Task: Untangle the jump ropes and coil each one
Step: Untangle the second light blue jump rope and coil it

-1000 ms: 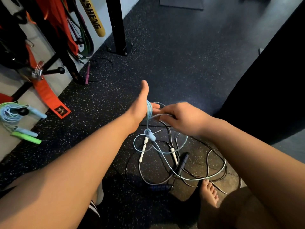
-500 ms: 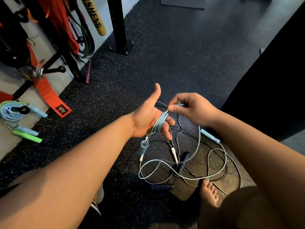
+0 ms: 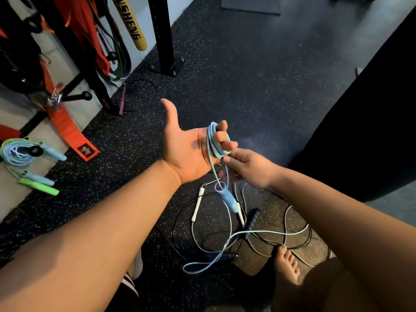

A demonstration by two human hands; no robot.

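A light blue jump rope is wound in several turns round the fingers of my left hand, palm up, thumb out. Its blue handle dangles just below the palm. My right hand pinches the same rope right under the coil. The rope's loose length trails down to the floor and loops near my bare foot. Below lie tangled ropes: a white-handled one and a black-handled one.
At the left, by the wall, lie coiled blue and green jump ropes. An orange strap, resistance bands and a black rack post stand at the back left. A large dark object fills the right side.
My left hand has turned palm up and risen, with more rope wound on its fingers. My right hand dropped from above the coil to just under it. The blue handle swung right.
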